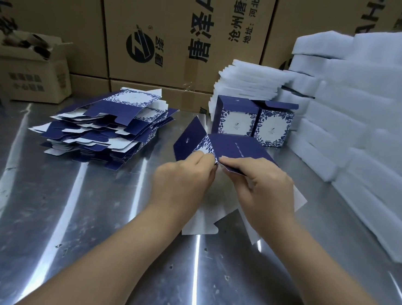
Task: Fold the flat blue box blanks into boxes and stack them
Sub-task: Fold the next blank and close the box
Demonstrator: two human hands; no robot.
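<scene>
Two hands on one blank (238,148): left hand (186,175) and right hand (262,188) each pinched its near edge over the desk (70,214) | panels stretched away toward folded boxes (236,121) | flat pile (105,130) lay nearer the left hand.

Bright overhead light; glare streaks on metal table (46,212); edges warped, soft.

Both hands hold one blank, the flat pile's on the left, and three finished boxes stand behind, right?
Two finished boxes, not three, stand behind in the head view. Otherwise yes: the left hand and right hand hold one blank, and the flat pile is on the left.
</scene>
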